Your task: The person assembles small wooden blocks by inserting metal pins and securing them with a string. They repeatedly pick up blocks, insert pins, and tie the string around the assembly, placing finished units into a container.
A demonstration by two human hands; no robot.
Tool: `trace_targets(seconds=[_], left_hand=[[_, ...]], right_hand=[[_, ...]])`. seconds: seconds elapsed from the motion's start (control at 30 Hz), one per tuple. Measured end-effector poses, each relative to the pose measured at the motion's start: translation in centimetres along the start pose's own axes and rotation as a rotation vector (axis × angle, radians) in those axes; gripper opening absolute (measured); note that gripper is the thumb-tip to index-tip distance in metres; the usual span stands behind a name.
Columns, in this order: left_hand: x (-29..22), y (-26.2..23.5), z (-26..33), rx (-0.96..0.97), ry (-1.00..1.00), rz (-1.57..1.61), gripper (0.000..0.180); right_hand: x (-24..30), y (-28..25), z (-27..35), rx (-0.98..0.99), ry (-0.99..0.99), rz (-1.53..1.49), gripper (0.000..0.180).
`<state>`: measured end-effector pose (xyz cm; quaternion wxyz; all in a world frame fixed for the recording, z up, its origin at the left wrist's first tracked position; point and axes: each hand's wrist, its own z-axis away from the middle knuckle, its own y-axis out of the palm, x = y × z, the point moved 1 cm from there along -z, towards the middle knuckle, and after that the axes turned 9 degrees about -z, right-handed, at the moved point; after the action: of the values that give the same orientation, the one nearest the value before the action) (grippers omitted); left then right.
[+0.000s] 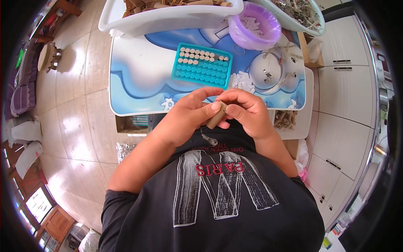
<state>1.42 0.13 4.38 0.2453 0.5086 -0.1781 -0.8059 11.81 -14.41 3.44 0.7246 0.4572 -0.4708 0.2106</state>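
Brown tube (215, 120) in both hands, between table (140, 101) and black shirt (226, 185); left hand (191, 112) pinching its side, thumb on top; right hand (252, 115) pinching near upper end; likely 1 hand steadies, other fingers end; held close, probably for clear view; teal tray (199, 83), white slips (242, 82) just beyond, presumably for short reach; tube short, plain, matt, tilted, upper end rightward, partly hidden by fingers.

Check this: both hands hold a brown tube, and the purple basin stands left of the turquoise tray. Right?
Not quite: the purple basin stands right of the turquoise tray in the head view. The left hand and right hand do hold the brown tube.
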Motion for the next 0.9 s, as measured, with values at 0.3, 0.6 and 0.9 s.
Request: trace_targets(seconds=[0.3, 0.6, 0.9], left_hand=[[-15.5, -2.9, -6.0, -0.913, 0.990, -1.619, 0.018], [-19.2, -6.3, -11.8, -0.766, 0.314, -1.911, 0.018], [-18.9, -5.4, -11.1, -0.920, 0.695, -1.063, 0.017]], right_hand=[[8.5, -10.1, 7.4, -0.399, -0.408, 0.075, 0.036], [7.5, -23.1, 15.6, -1.065, 0.151, 0.794, 0.028], [5.3, -16.0, 7.4, -0.881, -0.305, 1.255, 0.022]])
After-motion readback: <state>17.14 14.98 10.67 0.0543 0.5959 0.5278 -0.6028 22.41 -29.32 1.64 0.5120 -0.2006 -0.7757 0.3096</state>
